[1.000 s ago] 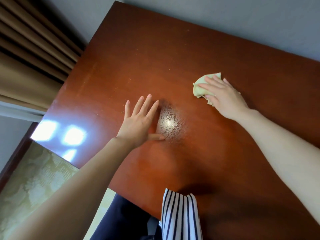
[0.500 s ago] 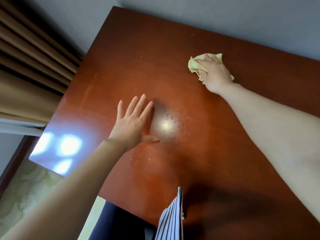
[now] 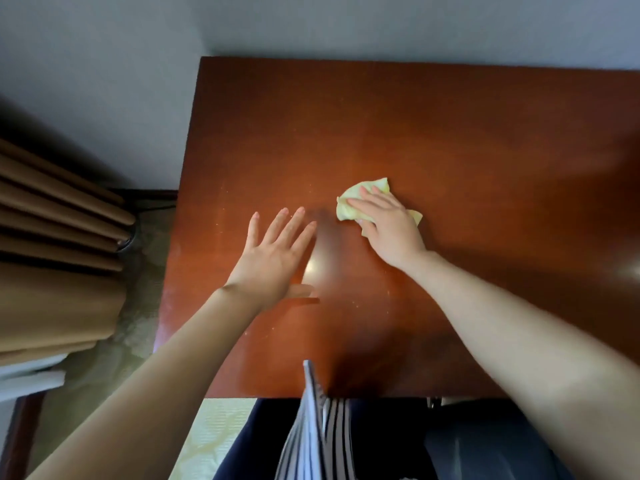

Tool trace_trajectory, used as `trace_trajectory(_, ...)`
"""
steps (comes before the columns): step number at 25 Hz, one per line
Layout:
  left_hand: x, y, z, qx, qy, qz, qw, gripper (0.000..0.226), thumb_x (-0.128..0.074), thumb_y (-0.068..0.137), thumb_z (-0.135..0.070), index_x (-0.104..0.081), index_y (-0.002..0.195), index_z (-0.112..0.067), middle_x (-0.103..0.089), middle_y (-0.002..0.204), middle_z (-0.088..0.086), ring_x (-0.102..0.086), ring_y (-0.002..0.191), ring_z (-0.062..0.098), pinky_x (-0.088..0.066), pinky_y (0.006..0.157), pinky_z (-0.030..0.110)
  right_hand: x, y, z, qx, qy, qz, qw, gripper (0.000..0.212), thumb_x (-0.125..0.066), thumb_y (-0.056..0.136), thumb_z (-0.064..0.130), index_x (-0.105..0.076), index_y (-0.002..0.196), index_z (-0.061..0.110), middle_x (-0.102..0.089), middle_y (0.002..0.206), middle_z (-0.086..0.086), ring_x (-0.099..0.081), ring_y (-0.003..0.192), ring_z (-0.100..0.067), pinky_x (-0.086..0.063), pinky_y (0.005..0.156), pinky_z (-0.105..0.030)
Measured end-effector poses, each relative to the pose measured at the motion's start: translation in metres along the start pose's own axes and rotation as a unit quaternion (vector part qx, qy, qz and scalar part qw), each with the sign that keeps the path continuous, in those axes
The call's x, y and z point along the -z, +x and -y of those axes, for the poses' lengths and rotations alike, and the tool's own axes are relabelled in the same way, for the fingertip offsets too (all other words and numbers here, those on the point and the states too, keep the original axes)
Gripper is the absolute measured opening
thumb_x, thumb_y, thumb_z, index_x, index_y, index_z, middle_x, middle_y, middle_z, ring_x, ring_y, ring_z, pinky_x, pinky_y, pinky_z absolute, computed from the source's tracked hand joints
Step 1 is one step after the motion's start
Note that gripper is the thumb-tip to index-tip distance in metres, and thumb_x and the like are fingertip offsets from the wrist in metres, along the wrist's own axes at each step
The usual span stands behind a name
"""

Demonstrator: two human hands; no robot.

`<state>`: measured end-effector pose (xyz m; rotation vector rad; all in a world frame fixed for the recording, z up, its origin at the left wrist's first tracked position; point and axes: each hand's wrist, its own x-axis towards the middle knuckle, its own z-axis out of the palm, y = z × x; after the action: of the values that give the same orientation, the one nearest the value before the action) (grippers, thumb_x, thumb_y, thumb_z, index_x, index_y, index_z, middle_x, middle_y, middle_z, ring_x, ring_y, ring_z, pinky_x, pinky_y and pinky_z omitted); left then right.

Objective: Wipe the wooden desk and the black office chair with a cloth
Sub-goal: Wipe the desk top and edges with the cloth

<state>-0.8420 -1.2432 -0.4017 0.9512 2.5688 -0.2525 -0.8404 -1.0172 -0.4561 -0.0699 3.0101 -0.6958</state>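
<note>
A reddish-brown wooden desk (image 3: pixel 450 133) fills most of the view, with pale specks scattered over its top. My right hand (image 3: pixel 388 226) presses a crumpled pale yellow-green cloth (image 3: pixel 360 197) flat onto the desk near its middle. My left hand (image 3: pixel 273 254) rests palm-down on the desk just left of the cloth, fingers spread and holding nothing. The black office chair shows only as a dark shape (image 3: pixel 485 441) below the desk's front edge.
Brown curtains (image 3: pixel 52 244) hang at the left beside the desk. A grey wall (image 3: pixel 346 22) runs behind it. Patterned pale carpet (image 3: pixel 214 434) shows below the front edge, and striped clothing (image 3: pixel 311 431) hangs in front of me.
My right hand has drawn the cloth back from the far part of the desk toward my left hand. The view has swung so the desk sits square. My left hand stays planted.
</note>
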Motion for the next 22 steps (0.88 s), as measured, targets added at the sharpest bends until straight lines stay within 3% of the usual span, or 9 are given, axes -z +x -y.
trace_trajectory(4, -0.021, -0.020, 0.000, -0.052, -0.009, 0.047, 0.997, 0.109, -0.039, 0.077, -0.077, 0.014, 0.150, -0.017, 0.022, 0.157, 0.007, 0.017, 0.145, 0.027, 0.008, 0.113, 0.056, -0.017, -0.070, 0.035, -0.049, 0.033, -0.038, 0.998, 0.041, -0.060, 0.086, 0.005, -0.061, 0.125, 0.014, -0.052, 0.137, -0.008, -0.043, 0.132, -0.028, -0.019, 0.111, -0.027)
trace_trajectory(8, -0.032, -0.019, -0.010, -0.097, 0.003, 0.044, 0.994, 0.112, -0.040, 0.075, -0.078, 0.016, 0.149, -0.016, 0.024, 0.156, 0.008, 0.019, 0.144, 0.028, 0.008, 0.112, 0.057, -0.037, -0.140, 0.069, -0.077, 0.044, -0.060, 0.994, 0.037, -0.061, 0.084, 0.006, -0.065, 0.120, 0.013, -0.056, 0.133, -0.008, -0.047, 0.129, -0.027, -0.026, 0.112, -0.034)
trace_trajectory(12, -0.031, -0.015, -0.018, -0.122, 0.019, 0.037, 0.992, 0.116, -0.045, 0.073, -0.079, 0.016, 0.149, -0.016, 0.025, 0.156, 0.009, 0.019, 0.144, 0.029, 0.007, 0.111, 0.058, -0.038, -0.182, 0.076, -0.041, 0.033, 0.028, 0.998, 0.042, -0.055, 0.088, 0.007, -0.058, 0.129, 0.017, -0.046, 0.143, -0.002, -0.031, 0.137, -0.016, -0.010, 0.115, -0.023)
trace_trajectory(14, -0.031, -0.017, -0.021, -0.124, 0.032, 0.045, 0.991, 0.118, -0.046, 0.072, -0.080, 0.016, 0.149, -0.016, 0.026, 0.155, 0.009, 0.020, 0.144, 0.030, 0.007, 0.111, 0.059, -0.028, -0.185, 0.062, -0.009, 0.016, 0.088, 0.996, 0.052, -0.054, 0.085, 0.001, -0.052, 0.134, 0.018, -0.040, 0.147, 0.000, -0.025, 0.140, -0.013, -0.006, 0.116, -0.024)
trace_trajectory(16, -0.030, -0.020, -0.021, -0.114, 0.033, 0.048, 0.992, 0.117, -0.045, 0.072, -0.080, 0.017, 0.149, -0.017, 0.027, 0.155, 0.008, 0.020, 0.144, 0.030, 0.007, 0.111, 0.059, -0.016, -0.177, 0.044, 0.015, -0.006, 0.103, 0.995, 0.058, -0.054, 0.081, -0.006, -0.053, 0.134, 0.018, -0.040, 0.147, -0.001, -0.027, 0.140, -0.016, -0.011, 0.117, -0.029)
trace_trajectory(22, -0.024, -0.018, -0.020, -0.082, 0.023, 0.053, 0.995, 0.117, -0.045, 0.072, -0.080, 0.019, 0.149, -0.018, 0.027, 0.155, 0.008, 0.022, 0.143, 0.030, 0.009, 0.111, 0.058, 0.015, -0.126, -0.017, -0.042, -0.005, 0.039, 0.998, 0.050, -0.055, 0.089, -0.003, -0.053, 0.133, 0.020, -0.041, 0.146, -0.004, -0.030, 0.140, -0.020, -0.015, 0.117, -0.029)
